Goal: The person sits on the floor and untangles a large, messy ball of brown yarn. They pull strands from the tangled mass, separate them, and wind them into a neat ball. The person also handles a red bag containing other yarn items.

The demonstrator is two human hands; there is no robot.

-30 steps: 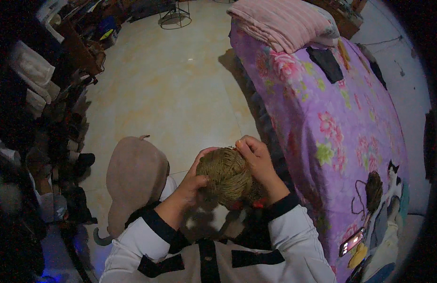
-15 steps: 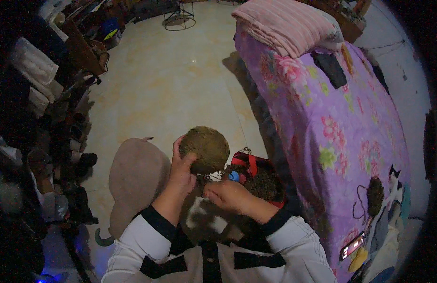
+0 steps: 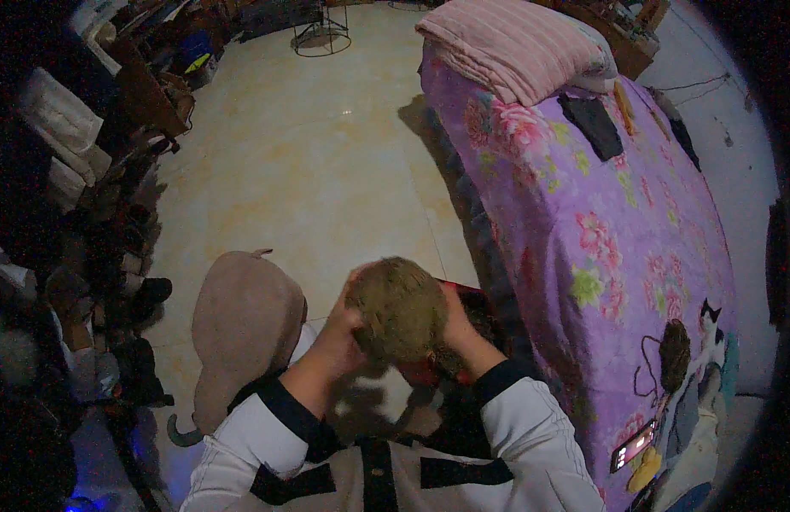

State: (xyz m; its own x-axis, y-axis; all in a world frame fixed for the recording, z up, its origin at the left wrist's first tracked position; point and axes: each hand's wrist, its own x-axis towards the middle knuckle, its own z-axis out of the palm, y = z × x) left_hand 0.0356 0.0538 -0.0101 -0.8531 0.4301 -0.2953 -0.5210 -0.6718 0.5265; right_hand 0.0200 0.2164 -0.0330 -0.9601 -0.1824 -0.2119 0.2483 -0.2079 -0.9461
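A round olive-brown fuzzy piece [image 3: 399, 309], like wound or knitted yarn, is held up in front of my chest between both hands. My left hand [image 3: 348, 328] curves around its left side, the fingers partly hidden behind it. Along its right side presses my right hand [image 3: 454, 316], most of its fingers out of sight. Below and behind it shows part of a red-edged container [image 3: 472, 299], largely covered by my right hand and the piece. A black-and-white patterned cloth [image 3: 369, 401] lies over my lap.
To my left stands a beige cushion-like seat [image 3: 245, 341] with a curved tail. A bed with a purple floral cover [image 3: 617, 256] runs along the right, bearing a pink striped quilt [image 3: 514, 47], a phone [image 3: 634, 445] and a brown yarn bundle [image 3: 675, 354]. Shoes [image 3: 139, 294] crowd the far left.
My right hand has risen from above the container to the right side of the fuzzy piece. The piece has moved right and slightly down, and now hides more of the container.
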